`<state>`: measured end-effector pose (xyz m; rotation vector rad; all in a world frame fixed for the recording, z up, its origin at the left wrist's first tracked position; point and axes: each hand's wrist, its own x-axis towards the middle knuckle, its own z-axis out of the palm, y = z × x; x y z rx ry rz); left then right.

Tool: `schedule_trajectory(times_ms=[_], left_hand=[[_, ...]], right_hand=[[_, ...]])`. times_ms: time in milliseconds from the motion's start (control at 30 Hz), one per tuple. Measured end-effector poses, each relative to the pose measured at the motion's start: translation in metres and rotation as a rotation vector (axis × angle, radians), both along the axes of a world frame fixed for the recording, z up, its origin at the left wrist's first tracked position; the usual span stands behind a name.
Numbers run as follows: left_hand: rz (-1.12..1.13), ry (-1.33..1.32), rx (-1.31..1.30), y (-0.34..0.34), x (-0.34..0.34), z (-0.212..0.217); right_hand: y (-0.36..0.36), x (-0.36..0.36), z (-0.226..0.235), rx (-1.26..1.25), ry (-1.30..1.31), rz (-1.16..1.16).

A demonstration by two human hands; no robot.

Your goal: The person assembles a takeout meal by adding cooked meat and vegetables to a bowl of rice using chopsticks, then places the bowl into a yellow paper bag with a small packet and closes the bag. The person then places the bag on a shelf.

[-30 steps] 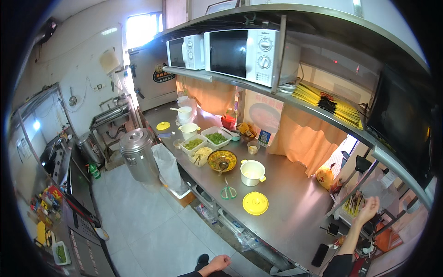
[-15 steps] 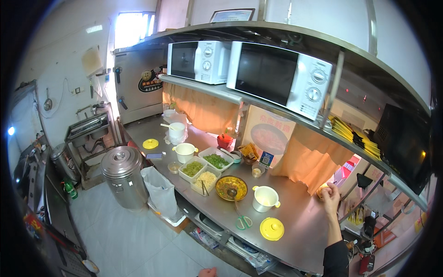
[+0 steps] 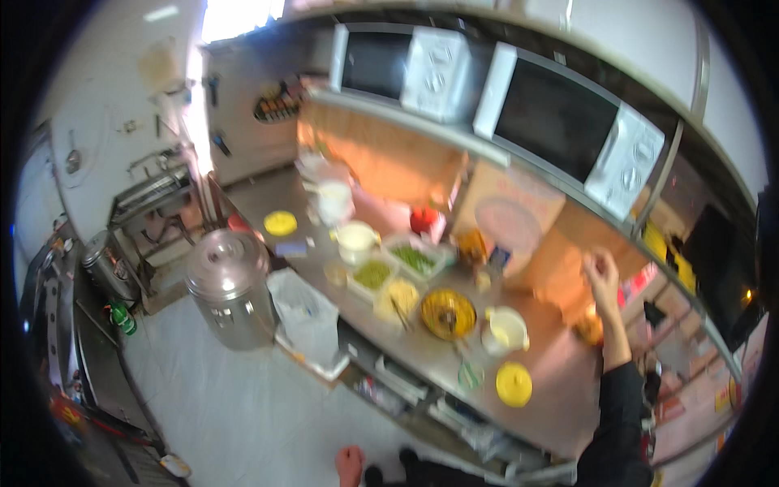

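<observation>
My right hand (image 3: 602, 277) is raised over the right end of the steel counter, in front of the orange curtain (image 3: 560, 268). Its fingers are curled together, and blur hides whatever may be between them. At the lower edge my left hand (image 3: 350, 463) hangs over the floor, closed, with nothing visible in it. Nearest the right arm on the counter are a cream pot (image 3: 505, 331) with yellow handles and its yellow lid (image 3: 514, 384). A yellow patterned bowl (image 3: 448, 314) and green-handled scissors (image 3: 470, 375) lie left of them.
Tubs hold chopped greens (image 3: 415, 259), green pieces (image 3: 372, 273) and pale yellow shreds (image 3: 399, 295). Another cream pot (image 3: 355, 241) stands behind. Two microwaves (image 3: 556, 114) sit on the shelf above. On the floor stand a steel drum (image 3: 228, 284) and a bag-lined bin (image 3: 307, 312).
The view has turned and tilted, with blur, and the counter sits further right in it. My right hand is higher against the curtain. More of my left hand shows.
</observation>
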<state>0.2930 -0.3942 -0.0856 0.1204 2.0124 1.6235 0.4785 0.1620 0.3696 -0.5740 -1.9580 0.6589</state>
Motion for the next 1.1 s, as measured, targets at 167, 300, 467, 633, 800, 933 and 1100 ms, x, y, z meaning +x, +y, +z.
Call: schedule_trajectory(times_ms=[167,300,467,633,800,933,1100], left_hand=[[0.086,-0.284,0.138,-0.012,-0.022,0.007],[0.033,-0.332,-0.036,-0.012,-0.066,0.006],[0.022,-0.316,-0.105,0.012,-0.143,0.025],[-0.062,0.200,0.121,0.132,-0.313,0.147],[-0.046,0.636,0.368,0.256,-0.443,0.382],[-0.152,0.940,0.680,0.354,-0.510,0.509],[-0.073,1.014,0.798,0.459,-0.543,0.593]], right_hand=[[-0.022,-0.001,-0.029,-0.211,0.056,-0.115],[-0.001,0.053,-0.160,-0.402,0.024,-0.276],[-0.012,0.030,-0.297,-0.970,-0.151,-0.527],[-0.031,-0.028,-0.330,-1.209,0.119,-0.339],[-0.012,-0.114,-0.331,-1.131,-0.012,-0.169],[-0.003,-0.137,-0.290,-1.044,0.024,-0.225],[-0.041,-0.178,-0.266,-1.101,0.111,-0.259]])
